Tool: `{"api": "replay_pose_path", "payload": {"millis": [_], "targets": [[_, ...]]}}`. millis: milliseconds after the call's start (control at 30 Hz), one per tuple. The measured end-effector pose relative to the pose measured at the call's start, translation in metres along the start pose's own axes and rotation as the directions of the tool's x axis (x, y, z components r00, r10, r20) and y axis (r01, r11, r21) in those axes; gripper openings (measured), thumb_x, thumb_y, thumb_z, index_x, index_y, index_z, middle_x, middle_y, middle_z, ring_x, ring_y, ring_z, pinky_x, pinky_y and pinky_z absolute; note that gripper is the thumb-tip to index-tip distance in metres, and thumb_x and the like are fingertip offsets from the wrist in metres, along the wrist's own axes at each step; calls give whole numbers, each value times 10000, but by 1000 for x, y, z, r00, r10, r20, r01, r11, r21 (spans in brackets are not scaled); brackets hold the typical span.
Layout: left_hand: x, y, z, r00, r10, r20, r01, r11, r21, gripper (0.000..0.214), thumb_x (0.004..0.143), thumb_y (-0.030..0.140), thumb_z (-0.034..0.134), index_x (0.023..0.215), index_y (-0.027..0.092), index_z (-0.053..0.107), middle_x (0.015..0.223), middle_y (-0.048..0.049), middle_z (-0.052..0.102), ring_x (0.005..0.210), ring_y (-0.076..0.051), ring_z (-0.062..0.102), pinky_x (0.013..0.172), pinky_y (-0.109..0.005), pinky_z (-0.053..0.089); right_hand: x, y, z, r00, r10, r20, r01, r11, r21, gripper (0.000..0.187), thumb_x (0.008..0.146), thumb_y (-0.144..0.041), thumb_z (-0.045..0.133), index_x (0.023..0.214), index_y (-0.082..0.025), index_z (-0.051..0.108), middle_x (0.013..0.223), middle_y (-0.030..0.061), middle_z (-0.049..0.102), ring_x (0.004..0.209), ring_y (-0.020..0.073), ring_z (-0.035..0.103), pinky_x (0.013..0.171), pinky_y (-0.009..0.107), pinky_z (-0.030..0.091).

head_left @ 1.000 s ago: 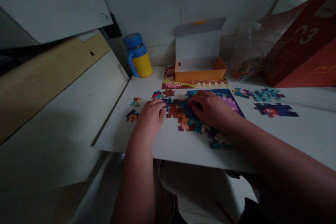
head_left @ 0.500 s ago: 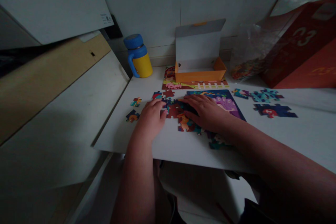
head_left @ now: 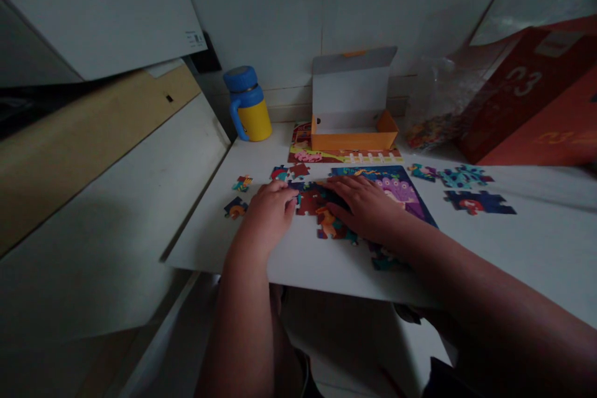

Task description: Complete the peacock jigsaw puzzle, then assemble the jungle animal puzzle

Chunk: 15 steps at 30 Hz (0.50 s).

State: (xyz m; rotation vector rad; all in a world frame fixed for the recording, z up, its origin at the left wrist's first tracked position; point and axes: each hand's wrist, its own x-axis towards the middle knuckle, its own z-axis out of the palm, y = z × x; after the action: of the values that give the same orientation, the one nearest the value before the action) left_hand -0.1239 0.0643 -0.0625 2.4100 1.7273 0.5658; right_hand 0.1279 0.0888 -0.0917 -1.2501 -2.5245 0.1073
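Note:
Several joined puzzle pieces (head_left: 308,202) with brown, orange and dark blue patches lie on the white table. At their left end my left hand (head_left: 270,208) has its thumb and fingers closed on a puzzle piece (head_left: 295,186), mostly hidden by the fingertips. My right hand (head_left: 361,202) lies flat over the joined pieces, fingers stretched out, and covers part of them. Behind it is a picture sheet (head_left: 402,189) with a purple figure and a dark blue border. A red-brown piece (head_left: 299,170) and a blue-and-red piece (head_left: 279,173) sit just beyond my left hand.
Loose pieces (head_left: 236,207) lie at the left. Joined blue pieces (head_left: 480,202) are at the right. Along the wall stand a blue-and-yellow flask (head_left: 255,115), an opened orange box (head_left: 354,140) on a farm picture, a clear bag (head_left: 431,127) and a red box (head_left: 527,106).
The view has shifted slightly. My left fingers have drawn a little closer together at the end of the joined pieces; my right hand stays resting on them.

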Motion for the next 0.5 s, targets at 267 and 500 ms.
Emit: {"api": "replay_pose_path", "payload": {"millis": [267, 500], "targets": [[-32, -19, -62, 970, -225, -93, 236, 963, 127, 308, 1021, 153, 592, 1288, 114, 739, 1317, -163, 707, 1258, -312, 685, 1176, -460, 517, 2, 11, -4, 991, -1, -136, 20, 989, 146, 366, 1088, -359, 547, 1348, -144, 689, 1509, 216, 596, 1376, 375, 598, 1192, 563, 482], [-74, -45, -90, 847, -528, 65, 506, 837, 208, 350, 1008, 187, 609, 1343, 150, 705, 1316, -145, 713, 1221, -307, 703, 1139, -454, 531, 4, 17, -4, 982, 25, -189, 14, 979, 202, 226, 1062, -337, 592, 1195, -204, 718, 1353, 168, 650, 1248, 345, 665, 1106, 524, 545]]}}
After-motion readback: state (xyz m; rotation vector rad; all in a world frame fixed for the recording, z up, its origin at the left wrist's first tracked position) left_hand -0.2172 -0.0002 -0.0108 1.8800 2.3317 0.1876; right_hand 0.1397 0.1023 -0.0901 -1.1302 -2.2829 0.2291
